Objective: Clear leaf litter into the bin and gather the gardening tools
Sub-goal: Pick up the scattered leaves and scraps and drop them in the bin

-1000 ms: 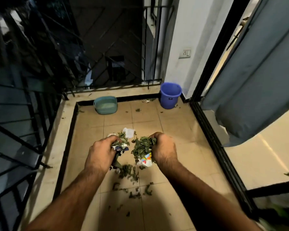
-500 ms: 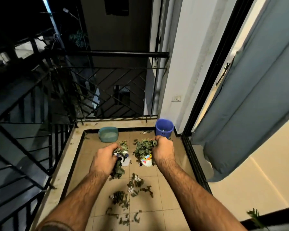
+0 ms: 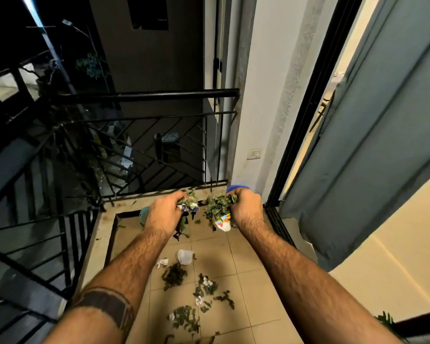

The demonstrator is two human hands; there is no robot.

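Floor (image 3: 246, 281): beige tiles with a black border strip along its left and far edges. Leaf litter (image 3: 184, 316): dark green, mixed with white paper scraps. Wrapper (image 3: 222, 220) in the right-hand bundle: white with red, yellow and blue print. Bin (image 3: 237, 187): blue. Basin (image 3: 142, 216): teal. Railing (image 3: 144, 96): black, diagonal bar pattern. Curtain (image 3: 372, 145): grey-blue. Wall (image 3: 263, 95): white. Left forearm band (image 3: 104, 306): black.

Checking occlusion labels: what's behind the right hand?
Only a sliver of the blue bucket's rim shows above the right hand, which grips leaves and a wrapper. The bucket's body and contents are covered.
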